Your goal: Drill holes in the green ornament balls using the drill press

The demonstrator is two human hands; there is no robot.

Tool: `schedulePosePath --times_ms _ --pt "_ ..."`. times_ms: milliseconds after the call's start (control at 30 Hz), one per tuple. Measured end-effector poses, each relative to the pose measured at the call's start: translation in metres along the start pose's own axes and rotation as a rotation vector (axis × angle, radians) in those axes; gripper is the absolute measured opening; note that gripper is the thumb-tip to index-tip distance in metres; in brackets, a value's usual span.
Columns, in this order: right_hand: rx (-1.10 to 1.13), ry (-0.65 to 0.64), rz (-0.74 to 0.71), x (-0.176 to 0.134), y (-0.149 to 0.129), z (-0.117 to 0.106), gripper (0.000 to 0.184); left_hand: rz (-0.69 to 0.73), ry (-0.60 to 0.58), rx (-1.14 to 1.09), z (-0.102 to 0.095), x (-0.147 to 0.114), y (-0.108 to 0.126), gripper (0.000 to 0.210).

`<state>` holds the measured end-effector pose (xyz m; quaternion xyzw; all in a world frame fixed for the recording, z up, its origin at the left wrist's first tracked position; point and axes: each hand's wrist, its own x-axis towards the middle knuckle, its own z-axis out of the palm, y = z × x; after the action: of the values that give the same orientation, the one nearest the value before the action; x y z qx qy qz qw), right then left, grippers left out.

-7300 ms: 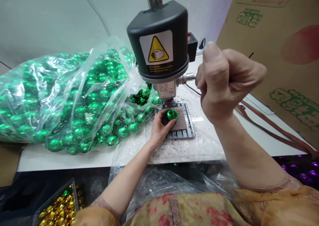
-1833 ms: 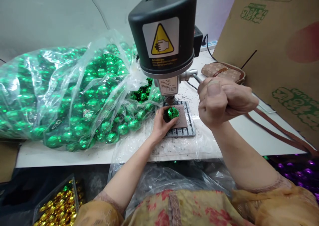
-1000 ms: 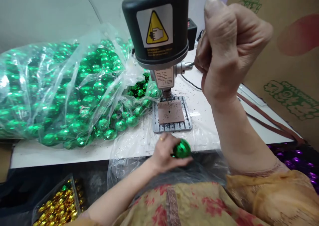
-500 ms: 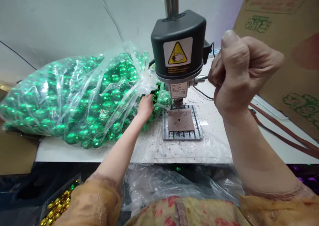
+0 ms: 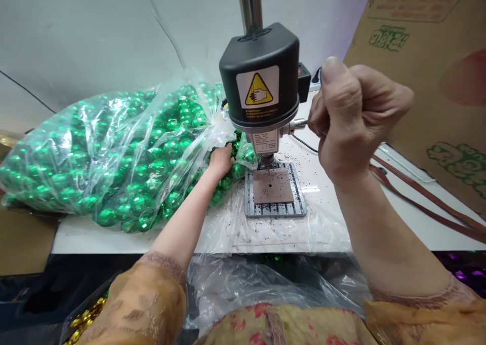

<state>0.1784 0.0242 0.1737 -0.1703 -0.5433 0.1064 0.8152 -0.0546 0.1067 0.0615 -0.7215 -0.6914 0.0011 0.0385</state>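
Observation:
My left hand (image 5: 221,161) reaches into the mouth of a clear plastic bag (image 5: 222,127) full of shiny green faceted beads (image 5: 176,198). Its fingertips are hidden there among dark green beads, so what they hold does not show. My right hand (image 5: 355,117) is raised in a fist around the feed handle (image 5: 298,124) of a small black bench drill press (image 5: 260,76). The drill bit points down above a brown square board (image 5: 273,190) with a small dark hole. This board lies bare on the slotted metal base (image 5: 299,208).
Dark shavings are scattered over the white table (image 5: 330,233) around the base. A large cardboard box (image 5: 429,66) stands at the right, with brown straps (image 5: 429,198) beside it. Plastic sheeting (image 5: 266,279) hangs over the front edge. Gold beads (image 5: 85,319) lie below left.
The view has shifted slightly, so the drill press and right fist appear a little further left and lower. My left hand stays at the bag's mouth, and my right keeps hold of the handle.

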Motion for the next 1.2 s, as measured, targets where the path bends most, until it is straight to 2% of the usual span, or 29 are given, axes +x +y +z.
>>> schedulePosePath --times_ms 133,200,267,333,433,533,700,967,1200 --pt "-0.005 -0.016 -0.024 0.0 0.001 0.0 0.047 0.027 0.367 -0.387 0.001 -0.029 -0.004 0.053" --pt "-0.01 -0.017 -0.026 0.0 0.001 -0.001 0.047 0.067 0.476 -0.658 0.004 -0.052 0.002 0.052" --pt "-0.019 -0.021 -0.015 0.0 0.0 -0.001 0.047 0.113 0.473 -1.003 0.01 -0.077 0.013 0.05" --pt "-0.031 -0.027 -0.001 -0.001 0.0 -0.001 0.046 0.127 0.385 -1.34 0.019 -0.099 0.028 0.05" --pt "-0.005 -0.021 -0.012 0.0 -0.001 -0.001 0.047 0.073 0.236 -1.608 0.035 -0.117 0.046 0.055" --pt "0.025 -0.022 -0.031 0.0 -0.002 0.0 0.047 -0.022 0.187 -1.672 0.052 -0.118 0.055 0.055" --pt "-0.021 -0.057 0.002 -0.001 -0.006 0.0 0.047 -0.087 0.25 -1.686 0.063 -0.104 0.06 0.054" --pt "-0.096 -0.05 0.057 -0.002 -0.012 -0.001 0.046 -0.028 0.198 -1.559 0.065 -0.094 0.067 0.053" --pt "-0.107 -0.045 0.023 -0.002 -0.011 -0.001 0.045 0.098 0.245 -1.357 0.065 -0.098 0.068 0.051"
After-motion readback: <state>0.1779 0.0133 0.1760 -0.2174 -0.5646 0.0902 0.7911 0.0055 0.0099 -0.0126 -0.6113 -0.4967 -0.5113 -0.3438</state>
